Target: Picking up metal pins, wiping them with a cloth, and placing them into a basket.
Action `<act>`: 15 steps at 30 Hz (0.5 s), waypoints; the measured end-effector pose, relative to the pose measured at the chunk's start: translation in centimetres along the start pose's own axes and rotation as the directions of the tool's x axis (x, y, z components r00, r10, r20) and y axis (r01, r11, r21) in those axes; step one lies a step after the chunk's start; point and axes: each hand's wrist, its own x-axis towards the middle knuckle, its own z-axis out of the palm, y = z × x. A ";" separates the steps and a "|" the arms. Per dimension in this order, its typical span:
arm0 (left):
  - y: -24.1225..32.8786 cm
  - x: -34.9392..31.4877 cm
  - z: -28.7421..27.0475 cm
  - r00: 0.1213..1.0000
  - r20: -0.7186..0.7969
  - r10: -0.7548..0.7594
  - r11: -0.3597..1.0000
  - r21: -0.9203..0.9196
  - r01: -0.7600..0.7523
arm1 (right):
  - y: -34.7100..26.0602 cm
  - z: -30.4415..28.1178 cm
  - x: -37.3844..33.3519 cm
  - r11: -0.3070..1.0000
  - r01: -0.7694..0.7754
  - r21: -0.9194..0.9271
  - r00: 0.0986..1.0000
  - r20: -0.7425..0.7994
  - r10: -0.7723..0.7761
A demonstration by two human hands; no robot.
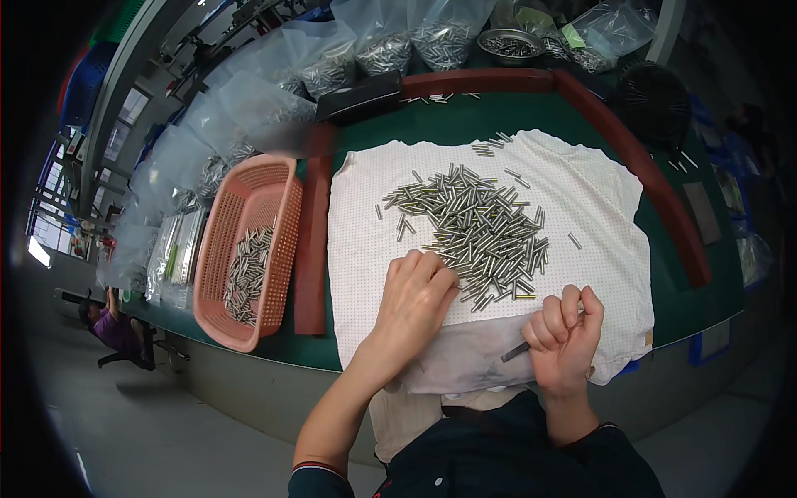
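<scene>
A heap of short silvery metal pins lies on a white dotted cloth. My left hand rests at the heap's near left edge, its fingers curled down and drawn together; the fingertips are hidden beneath the hand, so what they hold does not show. To the right, over the cloth's near edge, my right hand is turned partly palm up with its fingers closed round a dark, narrow flat tool. One end of it sticks out to the left, toward a stained greyish cloth.
A pink plastic basket with more pins stands left, beside a dark red rail. Red rails border the green table. Plastic bags of pins line the back and left. A metal bowl stands behind. A person sits far left.
</scene>
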 end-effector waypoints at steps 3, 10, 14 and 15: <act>0.0 -0.3 -0.4 0.997 0.069 -0.034 0.999 0.022 0.033 | 0.0 -0.1 0.0 1.000 -0.008 0.001 1.000 0.005 0.008; 0.6 0.6 -0.2 0.998 0.029 -0.054 0.998 -0.008 0.055 | 0.0 0.0 0.0 1.000 -0.011 -0.008 1.000 -0.003 0.011; 0.3 1.1 0.8 0.999 -0.036 0.010 0.998 0.064 -0.007 | -0.1 0.0 -0.1 1.000 -0.016 -0.006 1.000 0.006 0.016; 0.2 1.0 0.8 0.999 -0.035 0.011 0.998 0.064 -0.009 | -0.1 -0.1 0.0 1.000 -0.017 -0.003 1.000 0.008 0.017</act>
